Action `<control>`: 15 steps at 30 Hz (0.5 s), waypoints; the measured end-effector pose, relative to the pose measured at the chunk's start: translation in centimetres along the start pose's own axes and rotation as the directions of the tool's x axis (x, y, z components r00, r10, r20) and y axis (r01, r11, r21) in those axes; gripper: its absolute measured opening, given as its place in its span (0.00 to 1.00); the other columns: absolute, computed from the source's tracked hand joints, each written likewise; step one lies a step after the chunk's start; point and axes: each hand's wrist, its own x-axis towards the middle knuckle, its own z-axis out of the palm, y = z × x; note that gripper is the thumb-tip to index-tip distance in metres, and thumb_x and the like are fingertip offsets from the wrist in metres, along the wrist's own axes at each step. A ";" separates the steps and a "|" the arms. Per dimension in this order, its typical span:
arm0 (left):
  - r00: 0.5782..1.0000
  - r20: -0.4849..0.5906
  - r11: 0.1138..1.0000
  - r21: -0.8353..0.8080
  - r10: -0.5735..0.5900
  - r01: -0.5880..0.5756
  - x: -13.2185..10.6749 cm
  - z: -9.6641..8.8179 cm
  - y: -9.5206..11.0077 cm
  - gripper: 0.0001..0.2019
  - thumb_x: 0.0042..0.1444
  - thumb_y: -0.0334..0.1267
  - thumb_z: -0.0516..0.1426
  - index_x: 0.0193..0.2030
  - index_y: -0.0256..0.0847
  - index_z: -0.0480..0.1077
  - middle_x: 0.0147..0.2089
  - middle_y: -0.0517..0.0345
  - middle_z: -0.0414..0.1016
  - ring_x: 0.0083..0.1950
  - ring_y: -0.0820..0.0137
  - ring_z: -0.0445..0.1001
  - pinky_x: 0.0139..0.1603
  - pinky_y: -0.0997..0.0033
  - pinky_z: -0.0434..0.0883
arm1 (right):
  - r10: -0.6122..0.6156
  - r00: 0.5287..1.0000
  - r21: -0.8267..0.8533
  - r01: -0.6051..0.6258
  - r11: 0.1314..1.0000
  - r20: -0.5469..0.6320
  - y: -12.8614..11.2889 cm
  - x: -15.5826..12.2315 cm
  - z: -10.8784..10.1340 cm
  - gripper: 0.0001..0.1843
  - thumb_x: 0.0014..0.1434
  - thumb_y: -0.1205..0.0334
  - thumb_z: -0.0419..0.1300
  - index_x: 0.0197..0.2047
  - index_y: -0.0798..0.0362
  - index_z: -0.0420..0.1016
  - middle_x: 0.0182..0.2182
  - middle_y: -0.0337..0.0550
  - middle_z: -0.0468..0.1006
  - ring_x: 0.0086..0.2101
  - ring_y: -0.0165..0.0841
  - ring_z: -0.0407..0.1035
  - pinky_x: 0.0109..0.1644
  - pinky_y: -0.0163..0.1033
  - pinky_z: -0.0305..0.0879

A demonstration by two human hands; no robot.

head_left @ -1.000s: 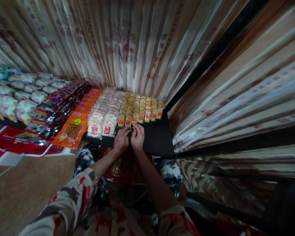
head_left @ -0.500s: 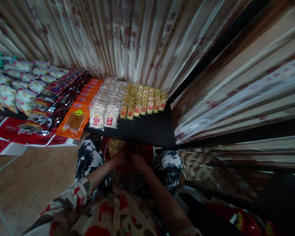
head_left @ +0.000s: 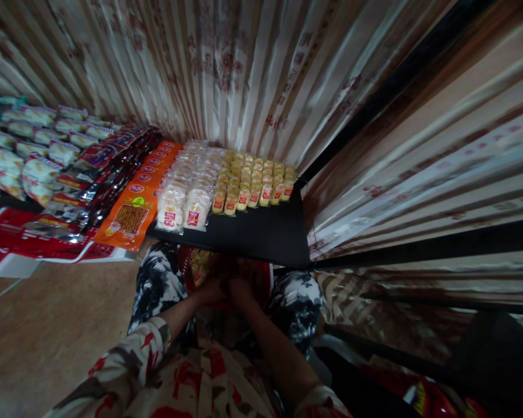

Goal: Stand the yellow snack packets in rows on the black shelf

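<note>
- The red bag sits low between the person's knees, just in front of the near edge of the black bench. A few yellowish packets show inside it at its left side.
- The left hand and the right hand are close together at the mouth of the bag, touching or nearly touching each other.
- The light there is dim and the fingers blur into the bag, so I cannot tell whether either hand's grip is spread or pinched on anything.
- Both forearms run up from the bottom of the view. The left one comes out of a patterned sleeve, and the knees wear black-and-white trousers.
- On the bench, nearest the bag, stand rows of small yellow packs with red labels, set back from the bare front strip.
- Just to their left lie clear packs of pale snacks, then a line of orange packs, then dark glossy packs.
- Farther left are white-and-yellow bags.
- A red printed sheet hangs below the left end, above the brown floor.
- A striped curtain closes in the back and right side.
</note>
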 end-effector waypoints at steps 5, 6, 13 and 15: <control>0.999 -0.049 1.000 0.011 -0.017 0.018 0.2 -0.6 0.3 0.14 0.48 0.31 0.52 0.40 0.36 0.73 0.44 0.48 0.76 0.46 0.62 0.73 0.47 0.67 0.68 | -0.008 0.996 0.051 0.013 0.999 -0.086 0.2 -0.8 -2.0 0.14 0.56 0.66 0.52 0.40 0.53 0.78 0.37 0.53 0.79 0.40 0.40 0.73 0.41 0.38 0.66; 0.997 -0.068 1.000 0.003 -0.030 0.030 0.2 -0.9 0.4 0.15 0.49 0.31 0.51 0.43 0.36 0.71 0.46 0.49 0.76 0.47 0.63 0.72 0.48 0.67 0.67 | -0.011 0.994 0.092 0.021 0.996 -0.105 0.3 -1.0 -2.6 0.14 0.56 0.66 0.52 0.39 0.52 0.78 0.37 0.50 0.80 0.39 0.38 0.73 0.40 0.37 0.65; 0.995 -0.098 0.961 -0.275 0.001 -0.028 -1.6 -2.6 2.5 0.21 0.50 0.31 0.52 0.53 0.38 0.65 0.44 0.54 0.76 0.45 0.68 0.73 0.48 0.65 0.69 | 0.019 0.961 0.526 0.136 0.840 -0.277 1.4 -2.1 -6.2 0.11 0.52 0.65 0.55 0.32 0.46 0.80 0.29 0.35 0.80 0.32 0.31 0.72 0.37 0.33 0.64; 0.995 -0.092 0.921 -0.383 0.039 -0.071 -2.4 -2.9 3.1 0.21 0.50 0.30 0.52 0.53 0.37 0.64 0.45 0.53 0.76 0.46 0.68 0.73 0.48 0.65 0.70 | 0.048 0.951 0.647 0.170 0.743 -0.305 1.7 -2.5 -6.8 0.10 0.51 0.63 0.56 0.30 0.47 0.79 0.26 0.34 0.79 0.29 0.31 0.71 0.34 0.33 0.64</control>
